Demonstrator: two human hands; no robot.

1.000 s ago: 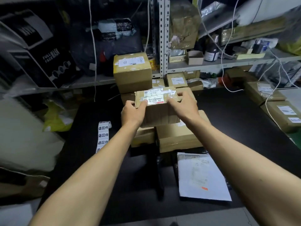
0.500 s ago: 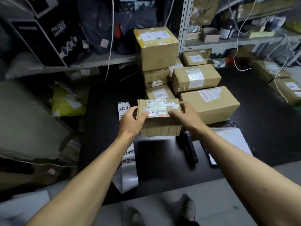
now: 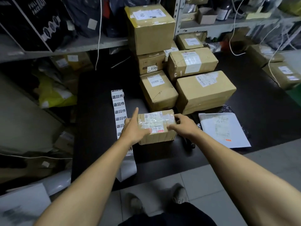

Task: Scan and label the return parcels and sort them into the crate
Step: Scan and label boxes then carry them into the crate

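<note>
**On the black table, near edge: small parcel set down, scan and label pending**

On the black tabletop (image 3: 97, 88), close to its front edge, sits a small brown cardboard parcel with a taped-over white shipping label (image 3: 156, 127), label face up. It rests flat, just in front of a stack of larger brown cartons (image 3: 205, 90).

Left hand (image 3: 133, 129): fingers mostly extended, index pointing away, palm and thumb lying against the parcel's left end. Not a closed grip; contact only.

Right hand (image 3: 184, 126): fingers loosely spread, tips at the parcel's right top edge near the label. Whether they touch or just hover I cannot tell.

A long white strip of return stickers printed with black characters (image 3: 119, 111) runs down the table just left of the parcel and hangs over the front edge. A dark handheld object, probably the scanner (image 3: 189, 142), lies partly hidden under the right wrist. A white plastic mailer bag (image 3: 224, 129) lies to the right. No crate in view.

Risks, as judged:
- Glossy tape wrinkled over the barcode may glare and cause a failed read.
- The sticker strip dangles; a brush of the left forearm could drag it off the table.
- The parcel is near the edge, so a nudge while reaching for the scanner could tip it to the floor.
</note>
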